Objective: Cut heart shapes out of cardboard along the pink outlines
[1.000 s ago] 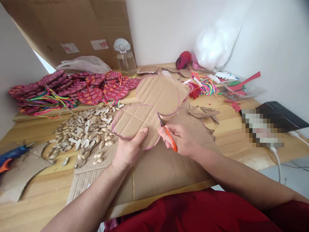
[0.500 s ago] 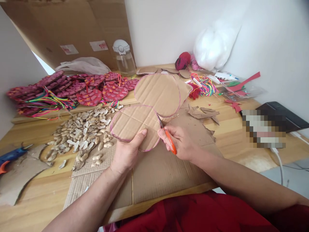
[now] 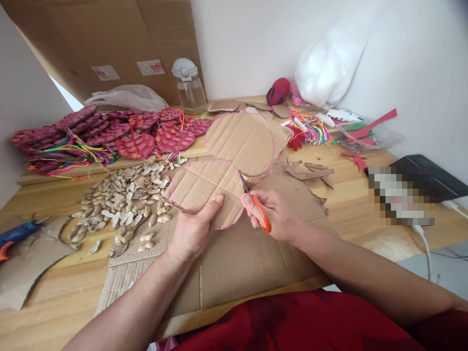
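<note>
Hardly anything shifts over the last second: the left hand (image 3: 192, 231) keeps its grip on the lower round disc of brown corrugated cardboard with a pink-drawn rim (image 3: 203, 187), thumb pressed on top by the near edge and fingers hidden beneath. The right hand (image 3: 280, 217) stays closed around the orange-handled scissors (image 3: 256, 204). The blades remain at the narrow neck where that disc joins the upper round cardboard disc (image 3: 241, 141), their tips entering from the right. The neck looks uncut across most of its width, so the two discs still hang together as one piece, held just above the flat brown cardboard sheet (image 3: 248, 253) on the wooden table (image 3: 66, 292). The right hand sits a touch lower than a second ago, and the blades seem nearly shut, though whether they have bitten deeper cannot be told. As a judgement, the cutting along the pink line is paused or creeping at this notch. A heap of pale peanut shells (image 3: 124, 195) lies left of the discs, well apart from the blades, and a row of red patterned ornaments (image 3: 139, 141) sits behind it.
</note>
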`<state>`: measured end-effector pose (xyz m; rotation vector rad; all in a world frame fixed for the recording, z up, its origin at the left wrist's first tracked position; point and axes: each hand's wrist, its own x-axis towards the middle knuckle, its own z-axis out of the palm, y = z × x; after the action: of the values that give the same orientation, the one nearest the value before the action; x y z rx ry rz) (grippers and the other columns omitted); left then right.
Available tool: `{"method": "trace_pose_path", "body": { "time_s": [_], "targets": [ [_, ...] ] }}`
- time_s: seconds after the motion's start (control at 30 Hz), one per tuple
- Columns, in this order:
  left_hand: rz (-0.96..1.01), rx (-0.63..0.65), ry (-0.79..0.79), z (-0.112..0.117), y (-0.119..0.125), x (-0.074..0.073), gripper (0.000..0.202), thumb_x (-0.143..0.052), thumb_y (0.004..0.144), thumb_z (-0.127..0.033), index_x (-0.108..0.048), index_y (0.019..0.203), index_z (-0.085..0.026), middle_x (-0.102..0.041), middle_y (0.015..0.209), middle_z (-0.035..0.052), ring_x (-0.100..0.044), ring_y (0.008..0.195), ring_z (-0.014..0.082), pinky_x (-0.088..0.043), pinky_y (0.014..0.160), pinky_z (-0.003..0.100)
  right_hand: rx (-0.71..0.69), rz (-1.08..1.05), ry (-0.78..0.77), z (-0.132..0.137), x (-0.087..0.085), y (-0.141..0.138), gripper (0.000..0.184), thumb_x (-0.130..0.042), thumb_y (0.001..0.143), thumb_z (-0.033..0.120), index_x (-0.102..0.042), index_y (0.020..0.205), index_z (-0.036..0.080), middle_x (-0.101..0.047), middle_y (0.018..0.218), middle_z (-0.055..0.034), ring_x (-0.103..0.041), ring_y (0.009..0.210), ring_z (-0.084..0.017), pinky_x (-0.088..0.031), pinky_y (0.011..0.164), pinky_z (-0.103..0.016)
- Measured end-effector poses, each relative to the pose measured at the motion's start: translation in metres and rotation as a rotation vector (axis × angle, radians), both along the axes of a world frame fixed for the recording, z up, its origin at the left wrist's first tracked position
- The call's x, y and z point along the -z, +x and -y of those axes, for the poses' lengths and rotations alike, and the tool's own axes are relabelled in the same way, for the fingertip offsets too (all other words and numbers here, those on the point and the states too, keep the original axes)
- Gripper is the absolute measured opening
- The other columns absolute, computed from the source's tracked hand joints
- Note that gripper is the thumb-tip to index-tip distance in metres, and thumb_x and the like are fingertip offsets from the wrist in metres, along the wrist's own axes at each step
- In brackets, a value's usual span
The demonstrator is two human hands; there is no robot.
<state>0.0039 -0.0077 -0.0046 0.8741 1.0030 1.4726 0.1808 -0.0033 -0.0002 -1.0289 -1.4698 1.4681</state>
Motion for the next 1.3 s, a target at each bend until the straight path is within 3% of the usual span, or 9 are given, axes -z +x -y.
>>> {"method": "trace_pose_path", "body": {
  "time_s": [0.23,0.67,0.97,1.3],
  "targets": [
    [-0.009,-0.004,-0.002,-0.001,-0.001,0.000,0.065,-0.083,0.075,-0.025,-0.059,0.136,-0.027,-0.066,0.134,0.0082,-0.059,0.129,0.0275,-0.045,0.111,0.045,0.019,0.068,0.075,0.001,-0.001,0.000,0.049,-0.059,0.095,0.053,-0.042,0.063,0.020,-0.040,0.054,0.0071,-0.042,0.047,-0.008,-0.031,0.046,-0.022],
    [-0.029,-0.010,-0.027,-0.001,-0.002,-0.004,0.061,-0.083,0.073,-0.027,-0.061,0.130,-0.023,-0.068,0.130,0.0087,-0.059,0.128,0.0285,-0.047,0.109,0.047,0.061,0.151,0.144,0.003,-0.005,-0.001,0.052,-0.058,0.094,0.055,-0.038,0.060,0.021,-0.039,0.051,0.0062,-0.039,0.047,-0.009,-0.028,0.046,-0.024],
    [-0.128,0.015,0.030,0.002,-0.006,0.000,0.058,-0.081,0.078,-0.026,-0.061,0.132,-0.025,-0.067,0.131,0.0081,-0.060,0.126,0.0267,-0.045,0.111,0.045,0.035,0.063,0.013,0.003,-0.009,0.002,0.051,-0.061,0.091,0.058,-0.043,0.062,0.020,-0.045,0.049,0.0058,-0.043,0.046,-0.008,-0.030,0.045,-0.022],
    [-0.086,-0.041,0.063,0.002,-0.003,-0.003,0.053,-0.080,0.077,-0.025,-0.062,0.128,-0.026,-0.066,0.132,0.0062,-0.059,0.127,0.0242,-0.045,0.111,0.040,-0.028,0.063,0.003,0.000,-0.019,0.001,0.053,-0.065,0.088,0.059,-0.038,0.061,0.021,-0.037,0.053,0.0068,-0.035,0.047,-0.008,-0.025,0.045,-0.023]
  ]
}}
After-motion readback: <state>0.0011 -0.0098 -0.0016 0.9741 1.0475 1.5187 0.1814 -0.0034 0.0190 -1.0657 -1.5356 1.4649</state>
